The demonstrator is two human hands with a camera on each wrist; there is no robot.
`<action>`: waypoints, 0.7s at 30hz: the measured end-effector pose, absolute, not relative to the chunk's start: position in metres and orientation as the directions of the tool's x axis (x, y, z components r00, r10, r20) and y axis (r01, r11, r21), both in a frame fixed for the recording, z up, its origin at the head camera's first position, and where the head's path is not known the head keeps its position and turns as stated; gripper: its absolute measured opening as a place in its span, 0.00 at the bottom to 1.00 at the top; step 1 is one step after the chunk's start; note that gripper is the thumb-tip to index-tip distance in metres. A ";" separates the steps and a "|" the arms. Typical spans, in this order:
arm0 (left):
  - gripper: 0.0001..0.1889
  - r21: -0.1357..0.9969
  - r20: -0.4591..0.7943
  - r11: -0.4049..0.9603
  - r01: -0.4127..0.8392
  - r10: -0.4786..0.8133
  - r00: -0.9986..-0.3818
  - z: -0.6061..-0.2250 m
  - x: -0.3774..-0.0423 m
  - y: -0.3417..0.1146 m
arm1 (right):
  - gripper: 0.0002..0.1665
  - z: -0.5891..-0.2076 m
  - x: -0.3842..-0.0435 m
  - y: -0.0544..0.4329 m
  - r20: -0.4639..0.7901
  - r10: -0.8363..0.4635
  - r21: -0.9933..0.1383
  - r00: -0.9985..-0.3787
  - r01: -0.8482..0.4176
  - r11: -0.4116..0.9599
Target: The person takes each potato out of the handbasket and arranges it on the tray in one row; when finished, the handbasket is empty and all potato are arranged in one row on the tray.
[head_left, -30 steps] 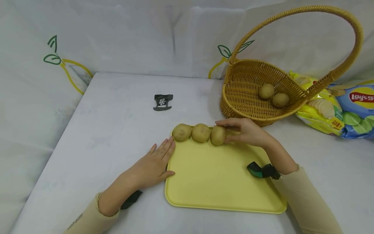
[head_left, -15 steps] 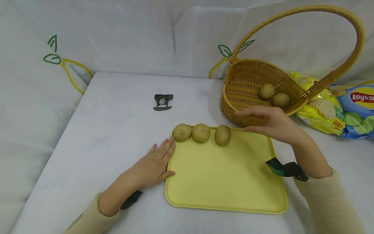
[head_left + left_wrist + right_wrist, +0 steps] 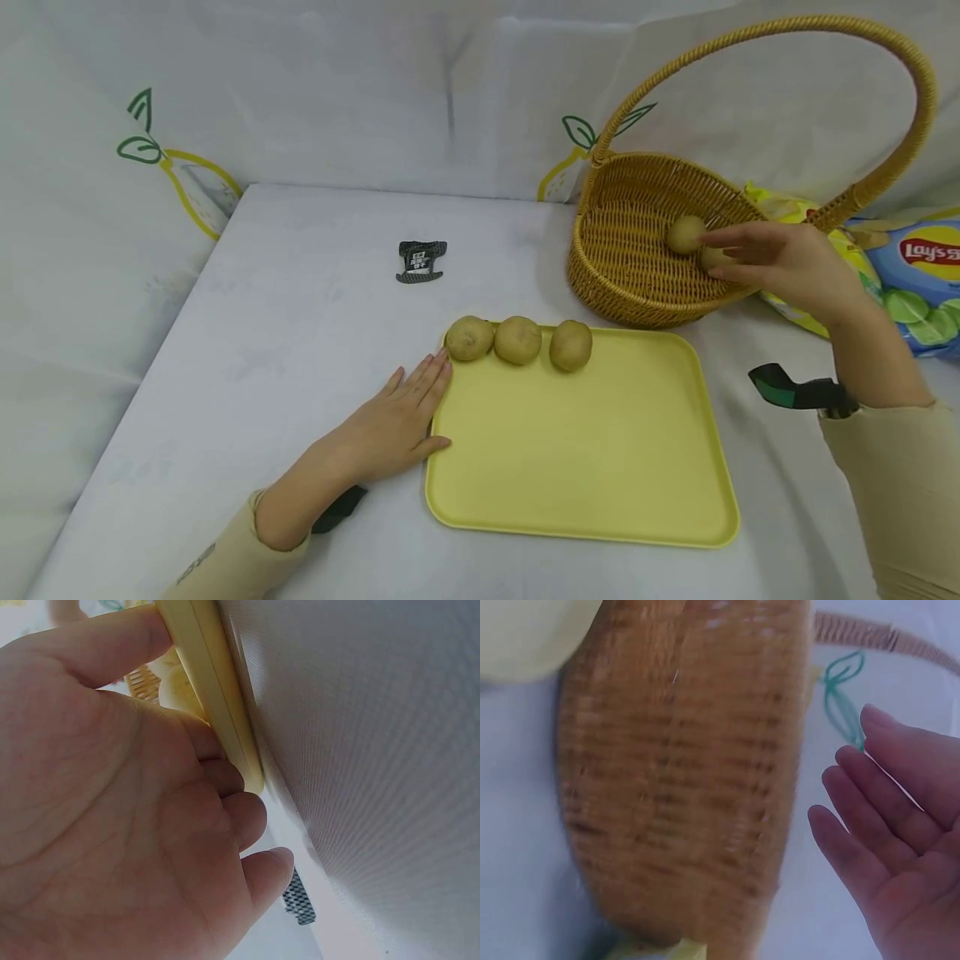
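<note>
Three potatoes, the left potato (image 3: pixel 469 339), the middle potato (image 3: pixel 518 341) and the right potato (image 3: pixel 571 346), stand in a row along the far edge of a yellow tray (image 3: pixel 577 450). My left hand (image 3: pixel 390 425) rests with straight fingers against the tray's left rim, fingertips by the left potato. Over the wicker basket (image 3: pixel 622 250) reaches my right hand (image 3: pixel 787 262), its fingers loosely extended with nothing between them. Its fingertips are close to two more potatoes inside, a rear potato (image 3: pixel 686 235) and a front potato (image 3: pixel 716 259) partly hidden behind the fingers.
A yellow chip bag (image 3: pixel 862 267) and a blue Lay's bag (image 3: pixel 926 275) lie right of the basket. A small black packet (image 3: pixel 420 262) lies on the white table behind the tray. The basket's tall handle (image 3: pixel 862 29) arches over it.
My right hand has let go of the right potato on the tray and moved right and up to above the basket. The left hand stays at the tray's rim.
</note>
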State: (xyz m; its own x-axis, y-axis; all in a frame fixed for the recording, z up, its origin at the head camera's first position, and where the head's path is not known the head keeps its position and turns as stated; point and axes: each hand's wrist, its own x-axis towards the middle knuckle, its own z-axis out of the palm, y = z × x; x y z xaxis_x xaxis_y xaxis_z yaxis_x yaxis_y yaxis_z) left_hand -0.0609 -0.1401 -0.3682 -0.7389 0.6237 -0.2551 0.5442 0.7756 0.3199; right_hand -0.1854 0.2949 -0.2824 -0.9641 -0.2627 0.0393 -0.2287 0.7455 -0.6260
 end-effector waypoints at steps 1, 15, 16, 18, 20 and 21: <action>0.41 0.321 -0.253 0.774 0.545 0.625 -0.739 -0.368 -0.061 -0.140 | 0.22 -0.283 -0.189 0.299 0.019 -0.243 -0.605 -0.970 -0.205 0.770; 0.42 0.324 -0.259 0.778 0.538 0.620 -0.741 -0.368 -0.062 -0.139 | 0.29 -0.295 -0.227 0.320 -0.139 -0.202 -0.452 -0.969 -0.119 0.884; 0.42 0.325 -0.257 0.778 0.538 0.620 -0.741 -0.368 -0.062 -0.139 | 0.30 -0.296 -0.229 0.320 -0.155 -0.204 -0.456 -0.967 -0.113 0.883; 0.42 0.330 -0.256 0.777 0.536 0.620 -0.742 -0.368 -0.061 -0.139 | 0.32 -0.297 -0.233 0.321 -0.184 -0.199 -0.454 -0.963 -0.096 0.886; 0.42 0.329 -0.254 0.776 0.538 0.621 -0.742 -0.368 -0.061 -0.139 | 0.34 -0.298 -0.235 0.321 -0.209 -0.193 -0.453 -0.959 -0.080 0.888; 0.42 0.327 -0.252 0.776 0.539 0.622 -0.742 -0.368 -0.061 -0.139 | 0.34 -0.298 -0.237 0.321 -0.214 -0.195 -0.457 -0.957 -0.079 0.886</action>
